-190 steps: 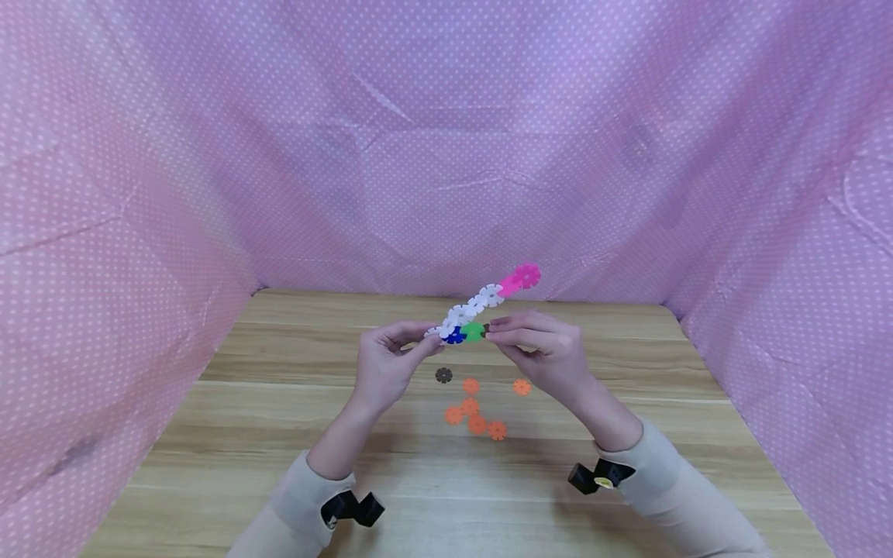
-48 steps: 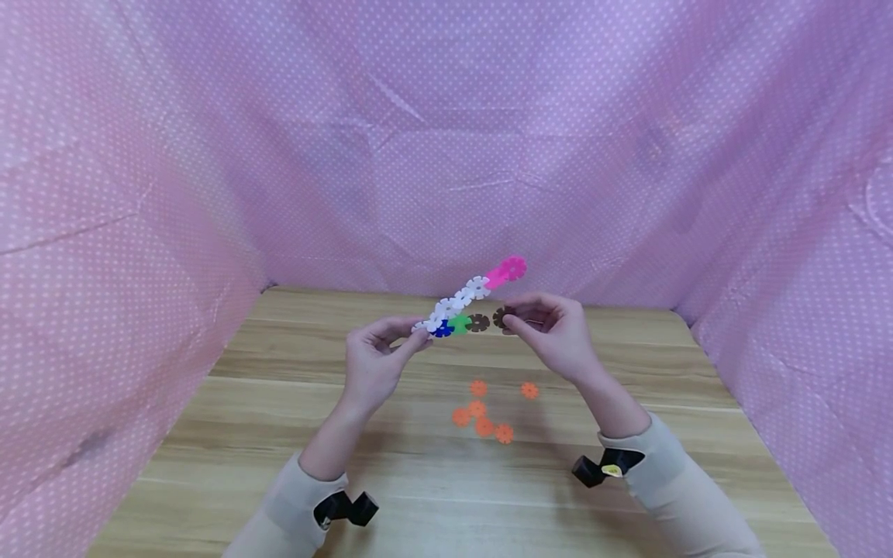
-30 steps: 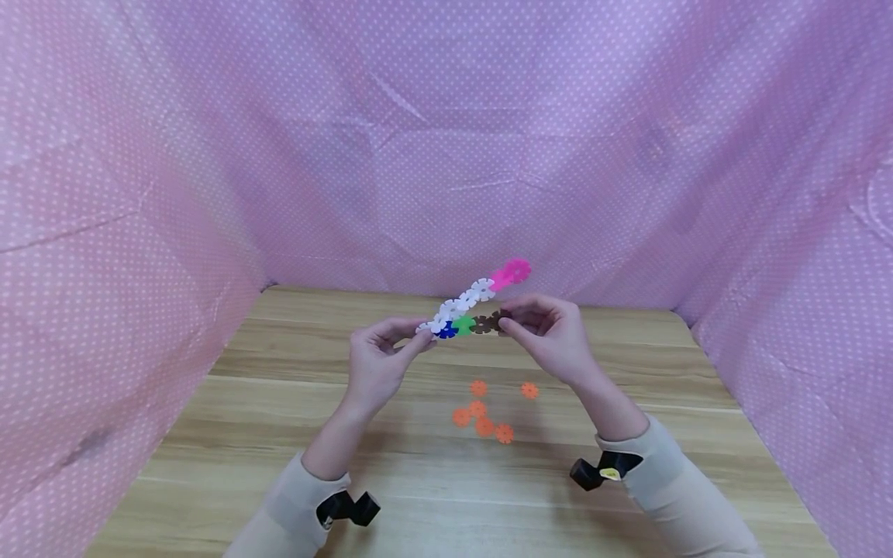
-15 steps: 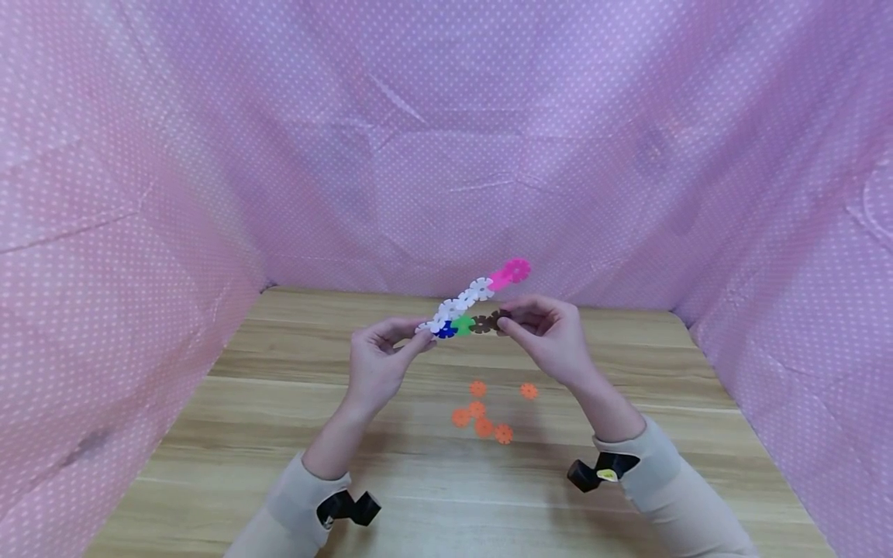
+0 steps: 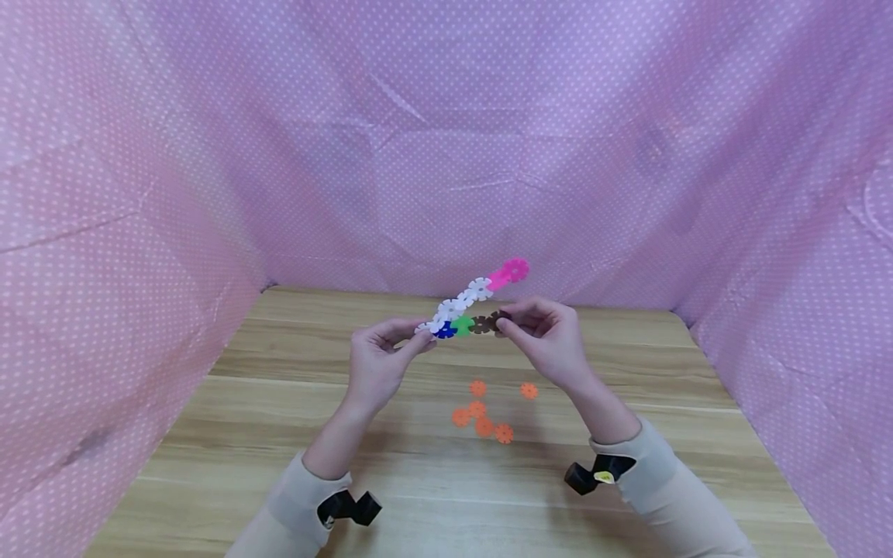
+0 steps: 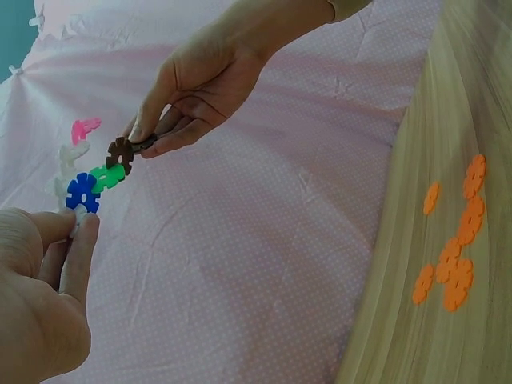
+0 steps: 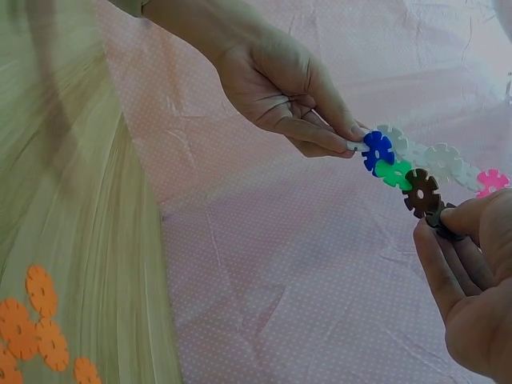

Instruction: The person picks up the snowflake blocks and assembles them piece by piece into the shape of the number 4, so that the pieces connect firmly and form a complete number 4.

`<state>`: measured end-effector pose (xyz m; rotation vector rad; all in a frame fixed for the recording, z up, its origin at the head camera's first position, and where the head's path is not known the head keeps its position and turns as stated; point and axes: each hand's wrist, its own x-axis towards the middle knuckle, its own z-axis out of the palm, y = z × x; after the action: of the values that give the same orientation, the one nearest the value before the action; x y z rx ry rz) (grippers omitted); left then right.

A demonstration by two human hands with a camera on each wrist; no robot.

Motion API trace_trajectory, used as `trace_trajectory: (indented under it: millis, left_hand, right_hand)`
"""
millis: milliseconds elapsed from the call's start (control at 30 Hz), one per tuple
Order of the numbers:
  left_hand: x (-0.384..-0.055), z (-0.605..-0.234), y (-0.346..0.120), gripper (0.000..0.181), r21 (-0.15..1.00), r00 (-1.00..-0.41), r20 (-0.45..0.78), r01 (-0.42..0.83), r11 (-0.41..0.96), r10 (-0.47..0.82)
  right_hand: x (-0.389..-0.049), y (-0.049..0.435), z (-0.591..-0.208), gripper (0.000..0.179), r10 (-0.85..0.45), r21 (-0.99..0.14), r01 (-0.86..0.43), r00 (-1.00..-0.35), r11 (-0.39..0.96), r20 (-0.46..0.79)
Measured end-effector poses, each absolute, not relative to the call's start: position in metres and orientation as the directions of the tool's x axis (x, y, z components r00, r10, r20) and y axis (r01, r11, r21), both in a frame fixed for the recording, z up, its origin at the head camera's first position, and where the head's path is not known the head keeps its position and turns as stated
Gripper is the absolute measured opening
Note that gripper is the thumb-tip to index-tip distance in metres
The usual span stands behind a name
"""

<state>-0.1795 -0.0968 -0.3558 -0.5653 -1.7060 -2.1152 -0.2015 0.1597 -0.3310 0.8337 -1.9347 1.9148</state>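
Observation:
Above the table, my left hand (image 5: 377, 368) pinches a white snowflake disc at the near-left end of a chain of notched plastic discs. From there a row of white discs (image 5: 452, 310) slants up to pink discs (image 5: 515, 270). A second branch runs rightward: a blue disc (image 7: 378, 153), a green disc (image 7: 393, 173) and a brown disc (image 7: 422, 193). Between thumb and fingers, my right hand (image 5: 551, 345) pinches another, darker brown disc (image 7: 442, 221), set at an angle against the first brown one's edge. My fingers partly cover it.
Several loose orange discs (image 5: 484, 426) lie on the wooden table (image 5: 279, 418) below and nearer than the hands. Pink dotted cloth (image 5: 446, 209) walls the table at the back and both sides. A black wrist camera (image 5: 349, 508) sits on each sleeve.
The darker brown disc, earlier lying on the table, was lifted in my right hand and brought against the first brown disc's edge. Over the last second the hands barely move.

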Motion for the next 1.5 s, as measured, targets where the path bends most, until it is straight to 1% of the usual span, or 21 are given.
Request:
trace_trajectory:
  millis: [233, 467, 633, 733, 867, 1000, 1100, 1200, 1367, 1500]
  left_hand:
    - [-0.18, -0.356, -0.098, 0.018, 0.84, -0.862, 0.506, 0.5, -0.212, -0.026]
    - [-0.179, -0.355, -0.097, 0.017, 0.858, -0.875, 0.485, 0.478, -0.188, -0.009]
    - [-0.179, -0.357, -0.095, 0.017, 0.848, -0.869, 0.494, 0.488, -0.207, -0.025]
    - [-0.179, -0.357, -0.093, 0.019, 0.839, -0.863, 0.505, 0.493, -0.229, -0.01]
    - [-0.179, -0.355, -0.09, 0.026, 0.839, -0.859, 0.51, 0.487, -0.242, 0.042]
    - [-0.179, -0.353, -0.085, 0.042, 0.844, -0.852, 0.512, 0.474, -0.252, 0.111]
    - [-0.18, -0.352, -0.08, 0.049, 0.85, -0.838, 0.516, 0.477, -0.224, 0.175]
    - [-0.182, -0.351, -0.075, 0.05, 0.859, -0.833, 0.511, 0.484, -0.168, 0.211]
    - [-0.182, -0.351, -0.071, 0.041, 0.874, -0.858, 0.486, 0.478, -0.085, 0.17]
    - [-0.183, -0.35, -0.071, 0.036, 0.875, -0.864, 0.483, 0.48, -0.06, 0.138]
  right_hand:
    - [-0.201, 0.159, -0.332, 0.016, -0.188, -0.808, -0.587, -0.79, -0.048, 0.584]
    - [-0.202, 0.158, -0.335, 0.015, -0.179, -0.812, -0.576, -0.793, -0.091, 0.583]
    - [-0.203, 0.159, -0.335, 0.014, -0.19, -0.793, -0.602, -0.771, -0.096, 0.608]
    - [-0.204, 0.159, -0.334, 0.016, -0.188, -0.773, -0.626, -0.751, -0.104, 0.633]
    - [-0.202, 0.158, -0.331, 0.017, -0.18, -0.755, -0.644, -0.734, -0.121, 0.655]
    - [-0.201, 0.153, -0.331, 0.017, -0.182, -0.76, -0.639, -0.739, -0.118, 0.649]
    - [-0.2, 0.151, -0.333, 0.017, -0.197, -0.763, -0.639, -0.74, -0.095, 0.643]
    - [-0.198, 0.15, -0.335, 0.016, -0.211, -0.761, -0.643, -0.735, -0.084, 0.644]
    - [-0.197, 0.153, -0.337, 0.018, -0.241, -0.745, -0.664, -0.713, -0.069, 0.658]
    - [-0.199, 0.163, -0.338, 0.03, -0.305, -0.735, -0.678, -0.701, 0.002, 0.645]
